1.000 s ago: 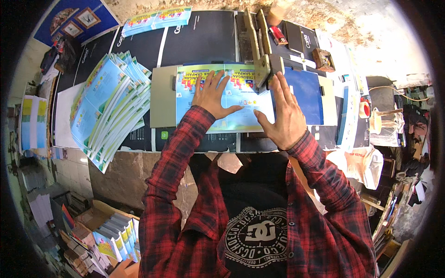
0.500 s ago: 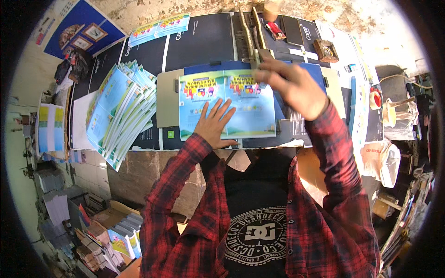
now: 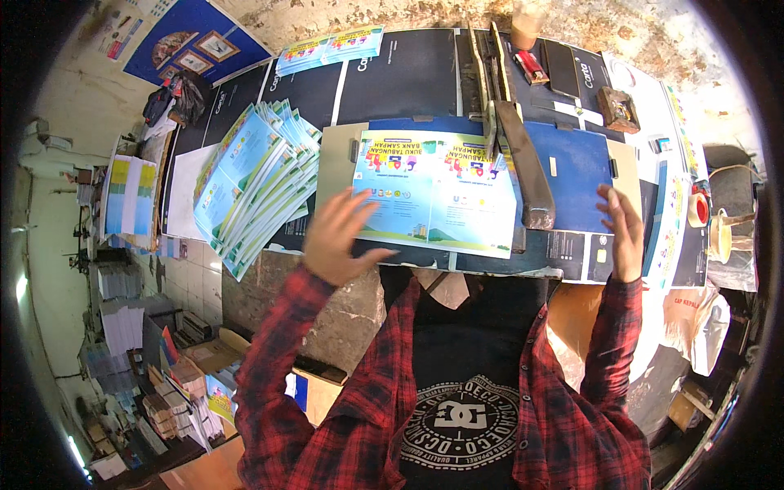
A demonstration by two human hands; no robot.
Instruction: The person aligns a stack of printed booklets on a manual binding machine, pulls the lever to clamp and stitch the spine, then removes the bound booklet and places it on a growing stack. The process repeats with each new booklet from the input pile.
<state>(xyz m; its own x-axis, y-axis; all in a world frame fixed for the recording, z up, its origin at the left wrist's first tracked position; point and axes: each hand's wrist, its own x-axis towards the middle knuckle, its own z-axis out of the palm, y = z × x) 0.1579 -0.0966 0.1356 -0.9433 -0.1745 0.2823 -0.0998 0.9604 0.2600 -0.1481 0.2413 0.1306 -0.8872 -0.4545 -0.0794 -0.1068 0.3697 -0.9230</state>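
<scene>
A printed cover sheet (image 3: 433, 192) in light blue, yellow and green lies on a blue board. Along its right edge runs the long brown lever (image 3: 525, 175) of what looks like a paper cutter. My left hand (image 3: 335, 233) is at the sheet's lower left edge with its fingers spread, gripping nothing; whether it touches the paper I cannot tell. My right hand (image 3: 625, 233) is open and empty beside the right edge of the blue board (image 3: 572, 175). A fanned pile of similar sheets (image 3: 261, 180) lies left of the board.
A small stack of sheets (image 3: 331, 51) lies at the back. Behind the lever stand two worn bars (image 3: 482, 73). A wooden block (image 3: 618, 110), a dark phone-like slab (image 3: 562, 69), a red packet (image 3: 531, 68) and a cup (image 3: 525, 31) sit at back right. A tape roll (image 3: 697, 210) is farther right.
My right hand has come away from the lever's area to the right, and the lever now shows uncovered. My left hand has slid from the sheet's middle to its left edge. The view has shifted.
</scene>
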